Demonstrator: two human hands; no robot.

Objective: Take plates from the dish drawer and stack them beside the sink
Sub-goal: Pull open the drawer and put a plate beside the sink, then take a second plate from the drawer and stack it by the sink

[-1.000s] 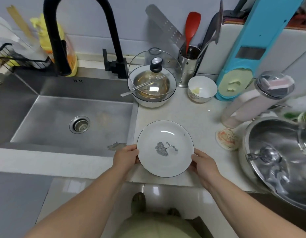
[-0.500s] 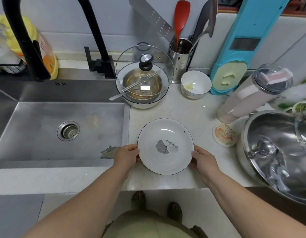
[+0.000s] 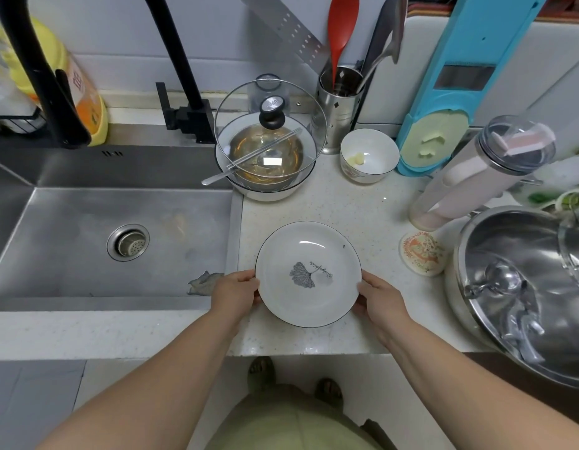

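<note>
A white plate (image 3: 309, 254) with a thin dark rim and a grey leaf print lies on the pale counter (image 3: 356, 209) just right of the steel sink (image 3: 87, 241). My left hand (image 3: 234, 295) grips its left edge and my right hand (image 3: 380, 298) grips its right edge, near the counter's front edge. The dish drawer is out of view.
Behind the plate stand a lidded bowl with a spoon (image 3: 265, 157), a small white bowl (image 3: 369, 155), a utensil holder (image 3: 338, 105) and a blue slicer (image 3: 450, 92). On the right are a clear canister (image 3: 483, 170), a round coaster (image 3: 423, 253) and a large steel pot (image 3: 525, 287). A black tap (image 3: 181, 60) rises behind the sink.
The plate has come slightly further onto the counter, away from its front edge, with both hands still on its rim. The camera view has shifted right and down.
</note>
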